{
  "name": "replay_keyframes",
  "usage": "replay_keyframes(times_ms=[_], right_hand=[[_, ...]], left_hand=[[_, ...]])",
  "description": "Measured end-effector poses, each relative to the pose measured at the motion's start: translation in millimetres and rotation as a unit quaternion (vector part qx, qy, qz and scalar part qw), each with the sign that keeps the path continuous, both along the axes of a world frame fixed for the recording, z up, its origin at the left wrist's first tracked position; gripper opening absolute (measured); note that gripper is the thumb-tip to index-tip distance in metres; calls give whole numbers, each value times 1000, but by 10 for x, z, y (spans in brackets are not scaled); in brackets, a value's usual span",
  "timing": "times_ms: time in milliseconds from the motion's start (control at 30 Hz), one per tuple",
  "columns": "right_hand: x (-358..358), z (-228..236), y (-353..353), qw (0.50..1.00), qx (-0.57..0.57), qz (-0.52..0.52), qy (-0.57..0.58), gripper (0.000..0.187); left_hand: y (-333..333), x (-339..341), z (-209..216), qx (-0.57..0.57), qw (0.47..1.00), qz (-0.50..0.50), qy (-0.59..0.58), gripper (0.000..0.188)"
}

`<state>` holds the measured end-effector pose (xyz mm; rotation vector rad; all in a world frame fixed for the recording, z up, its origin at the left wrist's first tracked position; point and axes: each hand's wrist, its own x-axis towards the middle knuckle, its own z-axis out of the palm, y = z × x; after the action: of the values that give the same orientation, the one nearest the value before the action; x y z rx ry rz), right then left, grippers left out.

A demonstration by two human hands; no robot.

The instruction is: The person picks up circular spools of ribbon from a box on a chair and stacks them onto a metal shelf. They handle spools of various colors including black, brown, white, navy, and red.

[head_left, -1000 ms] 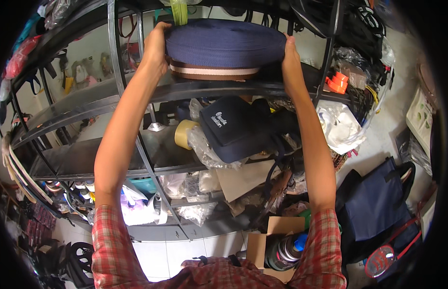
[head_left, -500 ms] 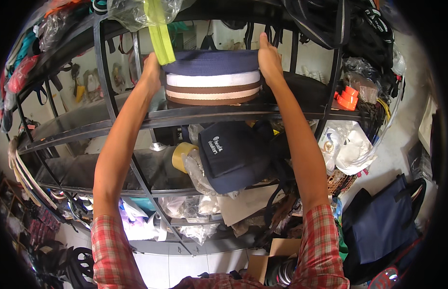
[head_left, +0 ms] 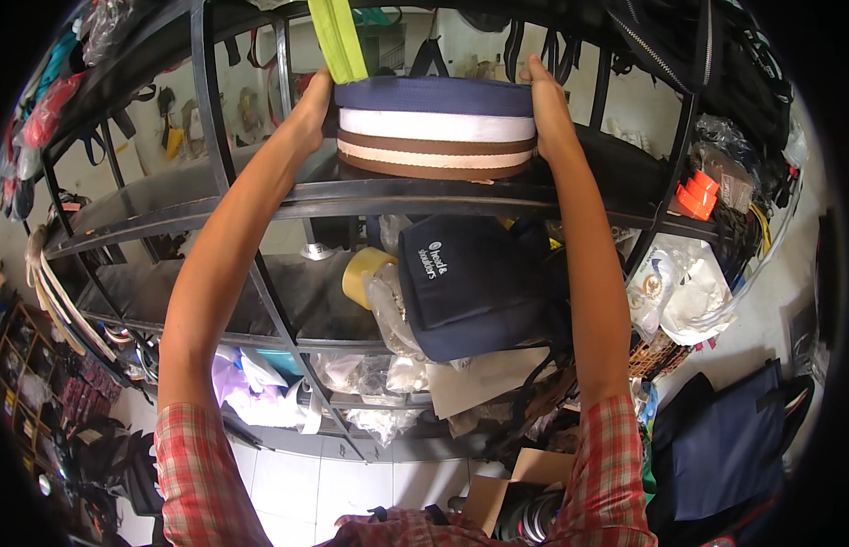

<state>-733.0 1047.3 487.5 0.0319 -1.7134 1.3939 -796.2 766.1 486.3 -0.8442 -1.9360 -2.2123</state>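
Observation:
A roll of navy webbing (head_left: pixel 443 97) lies flat on top of a stack of webbing rolls. Below it come a white roll (head_left: pixel 434 126) and a brown and cream striped roll (head_left: pixel 434 157), which rests on a black shelf (head_left: pixel 388 190). My left hand (head_left: pixel 312 111) presses against the left side of the navy roll, its fingers largely hidden behind. On the opposite side, my right hand (head_left: pixel 551 114) grips the same roll, one finger pointing up. A lime-green zipper-like strip (head_left: pixel 338 41) hangs down just before the roll's left end.
On the lower shelf sit a dark backpack (head_left: pixel 479 287) and a yellow tape roll (head_left: pixel 362 277). Orange rolls (head_left: pixel 696 195) lie at the right end of the upper shelf. Black metal posts (head_left: pixel 215 109) stand beside my arms. An open cardboard box (head_left: pixel 486 501) is on the floor.
The view has shifted, so the shelves and stack appear farther right and slightly higher. Both hands stay at the sides of the navy roll, which still sits on the stack.

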Motion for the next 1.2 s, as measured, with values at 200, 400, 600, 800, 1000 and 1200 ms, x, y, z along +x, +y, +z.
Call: replay_keyframes(times_ms=[200,400,600,800,1000,1200], right_hand=[[-12,-83,88,999,3,36,25,59],[158,-83,-61,993,41,-12,115,53],[466,34,-390,955,109,-59,269,41],[837,127,-504,937,89,51,335,32],[672,66,110,957,21,52,283,33],[831,129,1015,980,-53,-79,172,46]], left_hand=[[28,103,-17,-24,998,64,-1,64],[-53,-79,-34,108,989,92,45,42],[-194,219,-22,229,969,78,52,30],[-265,764,-123,278,960,7,35,26],[175,886,95,228,969,17,89,31],[1171,151,502,124,986,-64,91,47]])
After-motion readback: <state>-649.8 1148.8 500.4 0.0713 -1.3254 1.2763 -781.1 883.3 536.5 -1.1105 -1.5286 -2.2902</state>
